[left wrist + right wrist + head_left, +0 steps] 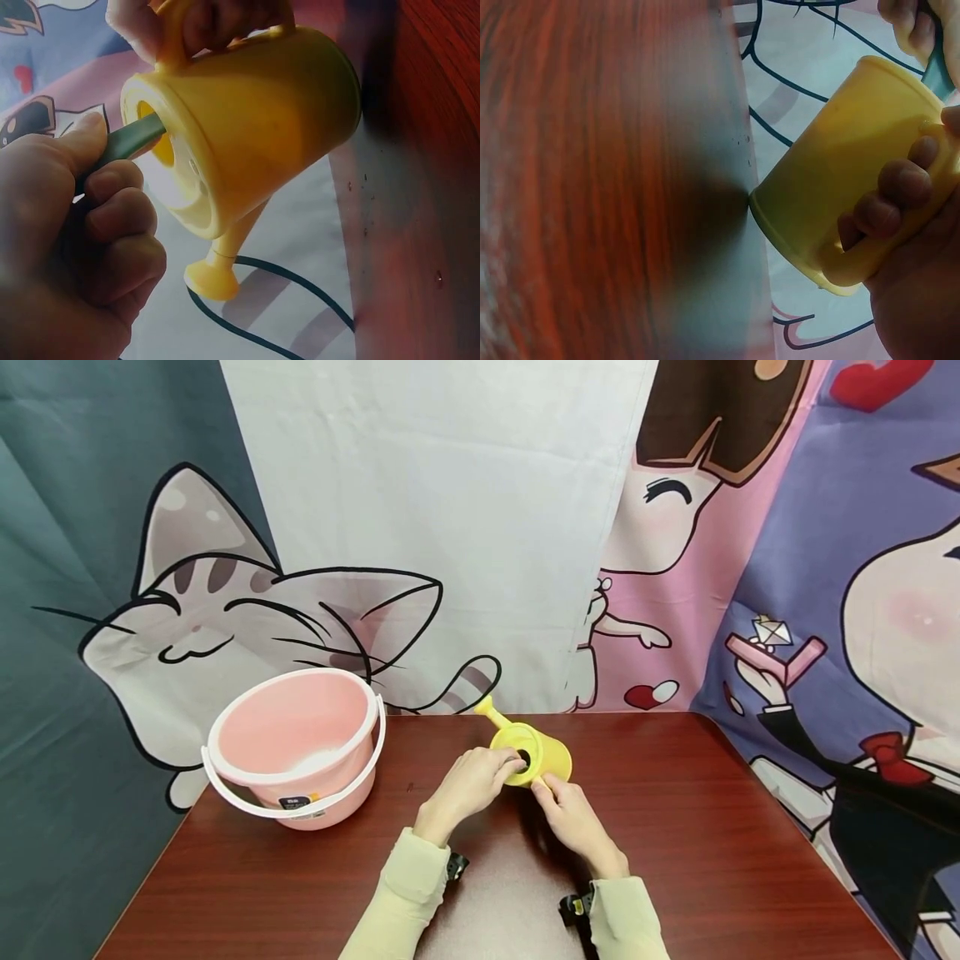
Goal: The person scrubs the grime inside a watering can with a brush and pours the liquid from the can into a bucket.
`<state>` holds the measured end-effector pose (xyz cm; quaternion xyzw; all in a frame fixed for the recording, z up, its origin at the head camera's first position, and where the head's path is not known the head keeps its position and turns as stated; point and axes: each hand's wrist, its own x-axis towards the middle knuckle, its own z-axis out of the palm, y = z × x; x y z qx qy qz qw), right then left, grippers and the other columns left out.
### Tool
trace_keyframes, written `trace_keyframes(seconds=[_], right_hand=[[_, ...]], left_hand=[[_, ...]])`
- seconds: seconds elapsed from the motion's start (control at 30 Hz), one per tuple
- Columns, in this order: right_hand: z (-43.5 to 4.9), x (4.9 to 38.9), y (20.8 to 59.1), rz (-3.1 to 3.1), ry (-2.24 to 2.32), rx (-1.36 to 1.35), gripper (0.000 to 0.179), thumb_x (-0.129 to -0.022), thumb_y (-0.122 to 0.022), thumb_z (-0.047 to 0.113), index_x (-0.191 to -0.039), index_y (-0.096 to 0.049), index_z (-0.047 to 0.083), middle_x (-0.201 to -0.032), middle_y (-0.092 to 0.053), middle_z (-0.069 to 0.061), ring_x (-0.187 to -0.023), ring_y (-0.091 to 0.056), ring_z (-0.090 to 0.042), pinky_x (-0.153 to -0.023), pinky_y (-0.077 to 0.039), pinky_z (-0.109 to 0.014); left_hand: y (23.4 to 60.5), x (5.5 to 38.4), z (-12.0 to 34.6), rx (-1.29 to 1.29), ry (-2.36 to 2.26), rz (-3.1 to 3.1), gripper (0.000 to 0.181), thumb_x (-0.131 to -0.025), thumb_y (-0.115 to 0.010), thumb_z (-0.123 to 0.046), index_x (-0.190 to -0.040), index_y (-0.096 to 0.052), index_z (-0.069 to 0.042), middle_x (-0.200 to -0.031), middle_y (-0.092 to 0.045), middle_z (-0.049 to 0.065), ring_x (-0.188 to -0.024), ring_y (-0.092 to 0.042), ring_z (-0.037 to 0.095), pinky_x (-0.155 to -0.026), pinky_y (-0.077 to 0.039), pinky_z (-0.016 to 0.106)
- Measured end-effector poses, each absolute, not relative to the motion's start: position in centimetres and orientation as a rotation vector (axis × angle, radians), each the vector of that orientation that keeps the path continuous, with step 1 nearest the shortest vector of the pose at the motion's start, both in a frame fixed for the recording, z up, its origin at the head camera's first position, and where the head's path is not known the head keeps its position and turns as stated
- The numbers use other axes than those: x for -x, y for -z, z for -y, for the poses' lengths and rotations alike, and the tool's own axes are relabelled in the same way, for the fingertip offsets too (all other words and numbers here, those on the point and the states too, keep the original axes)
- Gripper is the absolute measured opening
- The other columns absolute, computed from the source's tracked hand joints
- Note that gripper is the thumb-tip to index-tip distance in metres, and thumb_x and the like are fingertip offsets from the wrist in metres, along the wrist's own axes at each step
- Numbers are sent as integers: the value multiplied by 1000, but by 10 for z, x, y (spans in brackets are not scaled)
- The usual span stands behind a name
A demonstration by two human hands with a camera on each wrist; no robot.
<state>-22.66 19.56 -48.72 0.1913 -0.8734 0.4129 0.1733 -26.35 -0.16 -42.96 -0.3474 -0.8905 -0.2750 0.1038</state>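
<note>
A yellow watering can (556, 760) is tilted above the table, its open top toward me and its spout pointing away. My right hand (576, 822) grips the can's handle, fingers curled through the loop, as the right wrist view shows on the can (832, 150). My left hand (468, 785) pinches a flat dark green strip (135, 141), perhaps a tool's handle, between thumb and fingers. The strip reaches into the can's mouth; its far end is hidden inside. In the left wrist view the can (262, 112) shows its spout and round sprinkler head (214, 280).
A pink bucket (292, 727) with a white rim and a white carrying handle stands on the table's left side. The brown wooden table (697, 860) ends at a printed cloth backdrop (465, 527). Small drops or specks lie on the tabletop.
</note>
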Motion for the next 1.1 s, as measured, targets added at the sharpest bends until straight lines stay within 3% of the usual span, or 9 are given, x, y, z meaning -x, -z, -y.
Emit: trace_keyframes(seconds=[0.27, 0.5, 0.73, 0.83, 0.93, 1.03, 1.1], right_hand=[[-195, 226, 487, 2481, -1184, -523, 31, -100, -55, 16, -71, -45, 20, -64, -31, 14, -58, -36, -6, -54, -35, -25], [-198, 226, 489, 2455, -1217, -507, 30, -100, -55, 15, -72, -45, 19, -64, -30, 13, -58, -37, -6, -54, -35, -26], [-198, 226, 490, 2454, -1223, -492, 31, -101, -54, 15, -72, -44, 19, -65, -32, 12, -60, -38, -7, -55, -35, -26], [-198, 226, 489, 2449, -1234, -489, 31, -100, -55, 15, -71, -44, 18, -65, -32, 12, -61, -39, -8, -56, -35, -26], [-197, 227, 489, 2453, -1235, -484, 31, -100, -55, 14, -71, -45, 19, -65, -32, 12, -60, -40, -8, -55, -35, -26], [-197, 227, 490, 2457, -1232, -483, 32, -100, -55, 15, -71, -44, 19, -64, -32, 13, -60, -39, -8, -54, -35, -25], [-197, 227, 490, 2458, -1232, -486, 32, -100, -56, 15, -71, -44, 20, -64, -32, 13, -60, -39, -7, -54, -35, -25]], left_hand=[[425, 262, 6, 1020, 926, 2692, 19, -104, -49, -28, -98, -63, -17, -64, -46, -8, -64, -50, 12, -64, -43, 30], [418, 260, 12, 1039, 947, 2656, 23, -103, -51, -26, -108, -69, -13, -87, -66, -6, -76, -58, 9, -74, -48, 29], [413, 260, 18, 1016, 949, 2617, 24, -102, -54, -28, -110, -71, -14, -95, -70, -4, -80, -61, 9, -76, -50, 31], [411, 260, 20, 1014, 967, 2603, 22, -102, -54, -28, -108, -71, -15, -82, -65, -7, -71, -55, 9, -70, -47, 29], [409, 259, 22, 1004, 960, 2597, 20, -101, -55, -29, -104, -70, -17, -67, -50, -11, -64, -47, 8, -64, -43, 28], [406, 258, 22, 997, 937, 2594, 18, -101, -55, -30, -99, -68, -17, -61, -38, -10, -60, -43, 9, -61, -40, 29], [405, 256, 21, 993, 919, 2595, 18, -101, -56, -29, -96, -68, -16, -61, -36, -11, -59, -43, 9, -60, -40, 29]])
